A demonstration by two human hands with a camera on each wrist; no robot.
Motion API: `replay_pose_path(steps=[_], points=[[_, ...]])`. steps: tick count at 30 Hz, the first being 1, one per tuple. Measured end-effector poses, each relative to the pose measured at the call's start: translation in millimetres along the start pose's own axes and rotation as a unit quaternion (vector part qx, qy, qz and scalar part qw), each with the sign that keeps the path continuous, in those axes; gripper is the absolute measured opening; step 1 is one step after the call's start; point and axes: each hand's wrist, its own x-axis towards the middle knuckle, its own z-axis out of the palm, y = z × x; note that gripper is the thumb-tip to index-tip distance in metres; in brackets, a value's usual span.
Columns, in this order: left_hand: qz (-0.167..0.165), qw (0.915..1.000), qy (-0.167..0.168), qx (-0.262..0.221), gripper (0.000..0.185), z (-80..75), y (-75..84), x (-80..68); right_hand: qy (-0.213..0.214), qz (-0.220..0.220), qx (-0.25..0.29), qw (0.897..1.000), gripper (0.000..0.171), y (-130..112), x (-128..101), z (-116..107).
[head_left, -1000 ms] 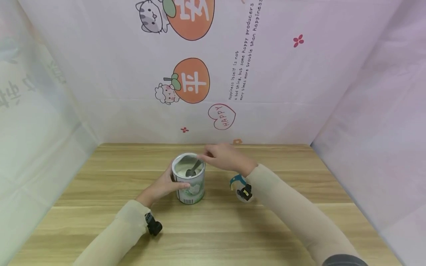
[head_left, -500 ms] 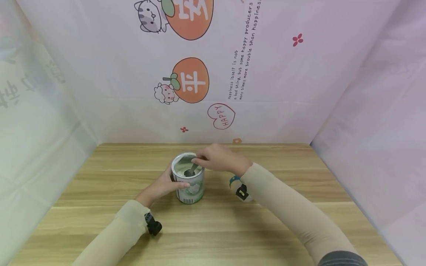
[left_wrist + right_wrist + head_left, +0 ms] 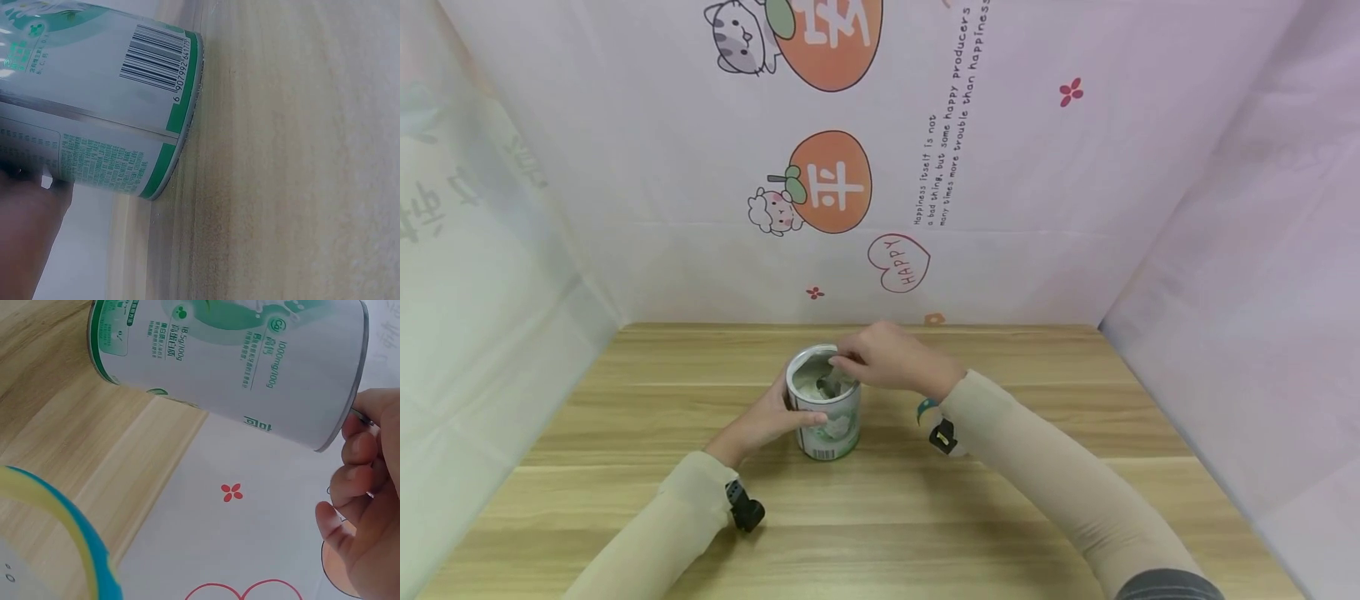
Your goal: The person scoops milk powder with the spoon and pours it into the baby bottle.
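Head view showed the can [image 3: 825, 412] standing on the table [image 3: 1045, 375], near its middle. My left hand [image 3: 765, 418] curled around the can's left side and held it. My right hand [image 3: 891, 360] was over the can's open top, fingers pinching a spoon [image 3: 829, 385] that dipped into the white powder inside.
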Motion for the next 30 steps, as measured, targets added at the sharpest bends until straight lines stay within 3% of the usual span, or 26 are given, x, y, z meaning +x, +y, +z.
replay_pose_path(steps=[7,15,30], points=[[-0.005,1.0000,-0.001,-0.001,0.102,-0.1,0.4,-0.1,0.024,-0.013,-0.051,0.998,0.032,-4.4,2.2,1.7],[-0.002,1.0000,-0.002,-0.004,0.101,-0.6,0.3,-0.2,0.017,-0.013,-0.099,0.995,0.027,-10.0,7.0,6.1],[0.002,0.9999,-0.011,-0.007,0.100,0.3,-1.4,0.1,-0.035,0.008,-0.094,0.995,0.022,-24.3,19.5,9.2]])
